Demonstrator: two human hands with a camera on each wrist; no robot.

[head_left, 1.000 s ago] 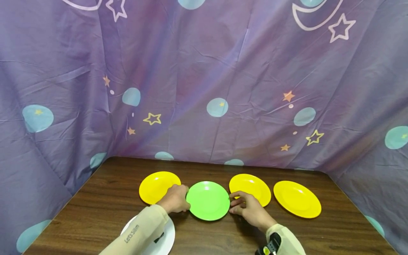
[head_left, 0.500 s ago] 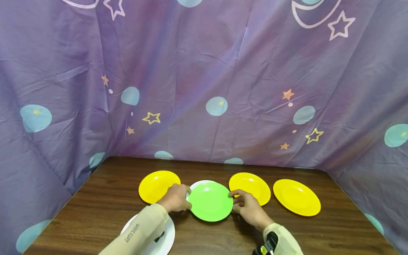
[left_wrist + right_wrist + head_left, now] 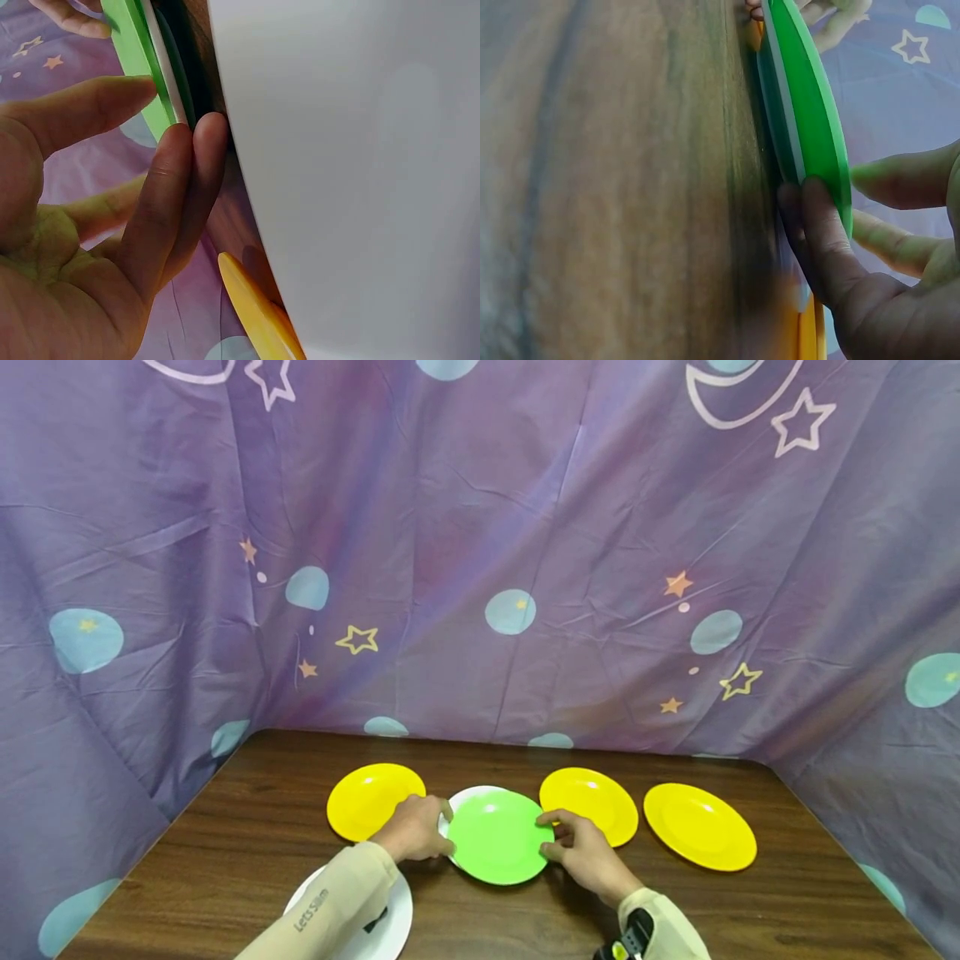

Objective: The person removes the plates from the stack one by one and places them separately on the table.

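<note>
A round green plate [image 3: 501,839] lies over a white plate [image 3: 455,802], shifted right so that a white crescent shows at its upper left. My left hand [image 3: 415,828] pinches the left edge; in the left wrist view its thumb [image 3: 139,94] meets the green plate while fingertips [image 3: 176,139] reach the white rim below. From the right, my right hand [image 3: 587,854] grips the green plate's rim. The right wrist view shows fingertips [image 3: 819,196] under the green edge, near the white rim, and another finger at its upper side.
A yellow plate [image 3: 367,797] lies behind my left hand. Two more yellow plates, one behind my right hand [image 3: 592,797] and one farther right [image 3: 697,827], rest on the brown wooden table [image 3: 750,910]. Under my left forearm is another white plate [image 3: 397,910]. A purple curtain [image 3: 450,685] stands behind.
The green plate has shifted right and slightly toward me, baring part of the white plate beneath. Both hands have stayed at its edges, the fingers closing over it slightly.
</note>
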